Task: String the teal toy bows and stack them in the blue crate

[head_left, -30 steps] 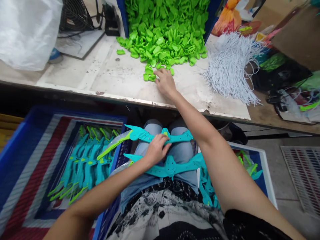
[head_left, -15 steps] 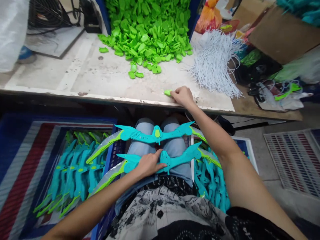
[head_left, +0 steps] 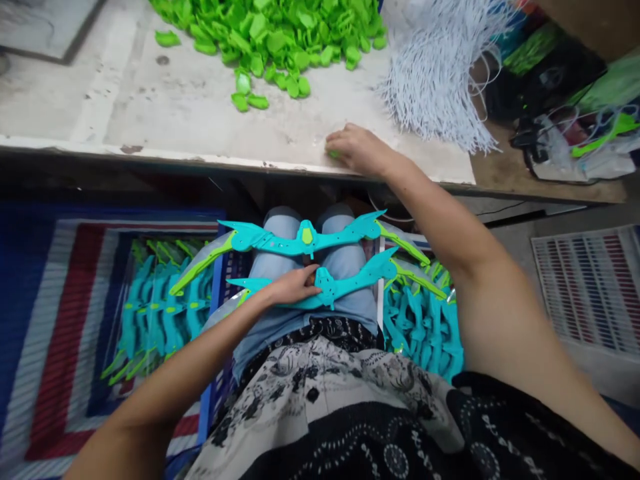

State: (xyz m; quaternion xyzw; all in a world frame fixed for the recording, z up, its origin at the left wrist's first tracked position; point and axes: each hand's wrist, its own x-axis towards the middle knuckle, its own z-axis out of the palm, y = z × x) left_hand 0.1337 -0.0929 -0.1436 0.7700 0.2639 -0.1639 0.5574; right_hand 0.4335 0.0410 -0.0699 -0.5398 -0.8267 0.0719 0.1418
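Two teal toy bows with lime-green limbs lie across my lap. My left hand [head_left: 294, 285] is closed round the grip of the nearer toy bow [head_left: 353, 283], whose middle block shows bare teal with small holes. On the farther toy bow [head_left: 273, 241], a lime-green piece sits in the centre. Up at the table's front edge, my right hand [head_left: 361, 149] has its fingers closed on a small green plastic piece [head_left: 333, 154], mostly hidden by them.
Loose green pieces [head_left: 280, 40] are heaped on the worn table [head_left: 185, 113]. A bundle of white strings [head_left: 435, 80] lies to their right. Several finished-looking bows [head_left: 155, 307] lie in a crate at left; more teal bows [head_left: 425, 327] fill a container at right.
The view has tilted down and shifted. My right hand's fingers have curled over the green piece, which stuck out from the fingertips before. My left hand keeps its hold on the nearer bow.
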